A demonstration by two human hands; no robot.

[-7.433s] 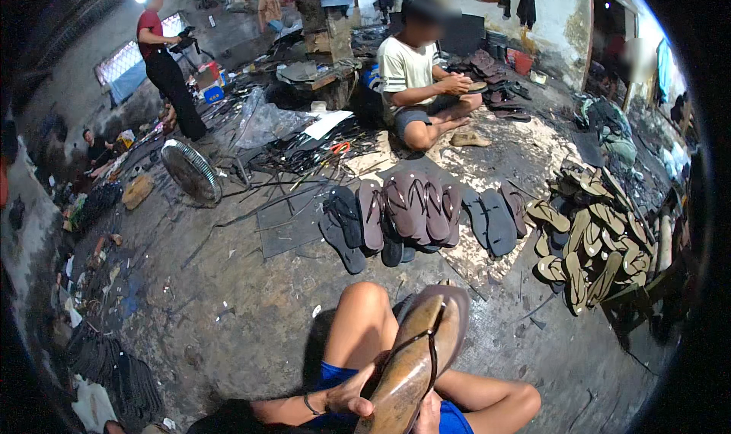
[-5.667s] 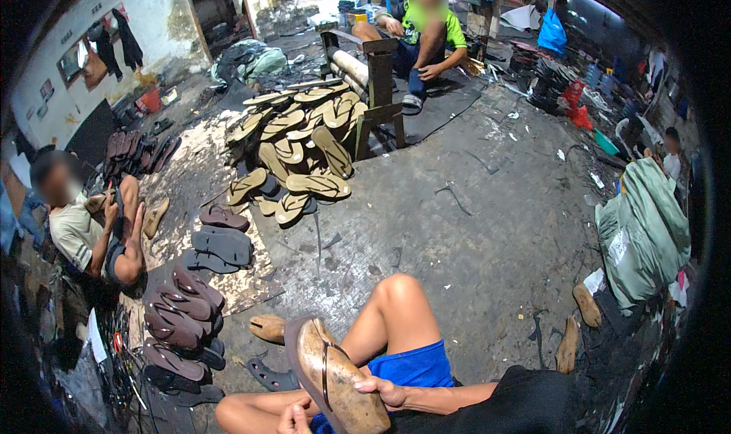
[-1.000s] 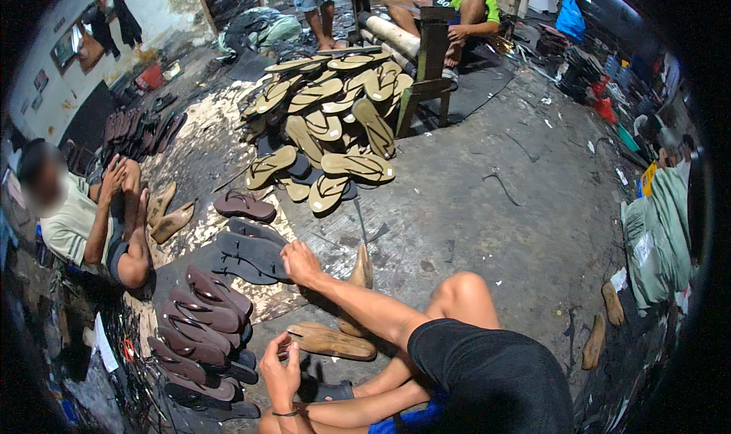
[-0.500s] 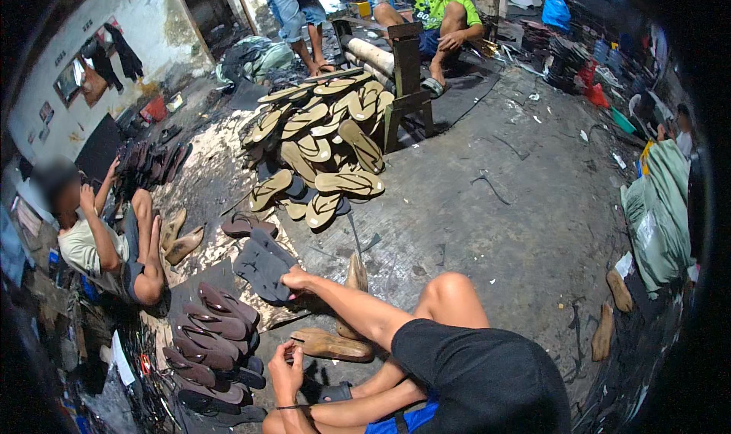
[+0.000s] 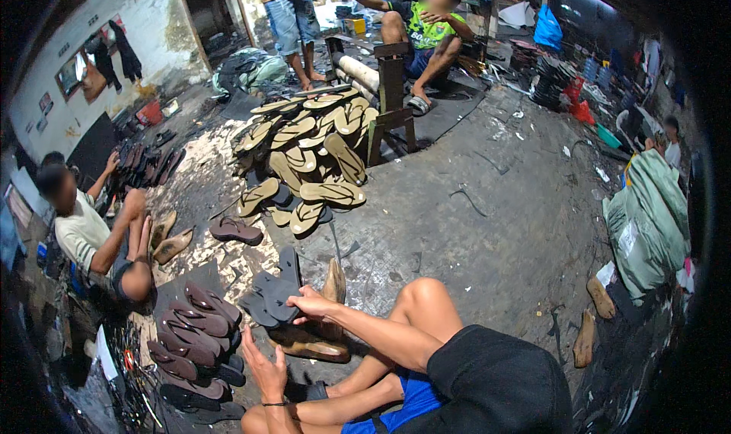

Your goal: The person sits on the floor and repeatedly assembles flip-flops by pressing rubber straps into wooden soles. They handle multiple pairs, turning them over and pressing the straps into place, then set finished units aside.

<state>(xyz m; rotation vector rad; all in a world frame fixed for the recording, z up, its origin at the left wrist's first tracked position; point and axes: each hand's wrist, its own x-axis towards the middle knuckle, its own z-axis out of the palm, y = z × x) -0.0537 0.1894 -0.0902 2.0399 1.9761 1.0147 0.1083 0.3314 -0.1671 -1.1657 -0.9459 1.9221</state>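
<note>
My right hand [image 5: 311,306] grips a dark grey flip-flop [image 5: 270,295] by its near right end, fingers closed round it. Another dark grey piece [image 5: 288,265], seen edge-on, stands up just beyond; whether it is in the same grip I cannot tell. Below and left of the flip-flop, my left hand [image 5: 265,365] is held open with fingers stretched, nothing in it. Under my right forearm lies a wooden shoe last [image 5: 314,349], partly hidden, and a second last [image 5: 333,282] points away beyond the wrist. Brown flip-flops [image 5: 199,321] lie in an overlapping row left of my left hand.
A heap of tan flip-flops [image 5: 304,141] lies ahead beside a dark wooden stand [image 5: 391,91]. One co-worker [image 5: 95,236] sits at left, another [image 5: 430,34] at the back. Lasts [image 5: 584,341] and a pale green sack [image 5: 647,221] are on the right.
My left hand has opened from a pinch and come up near the flip-flop. My right hand has lowered and turned the flip-flop. The view has shifted slightly; the back co-worker's arms have risen.
</note>
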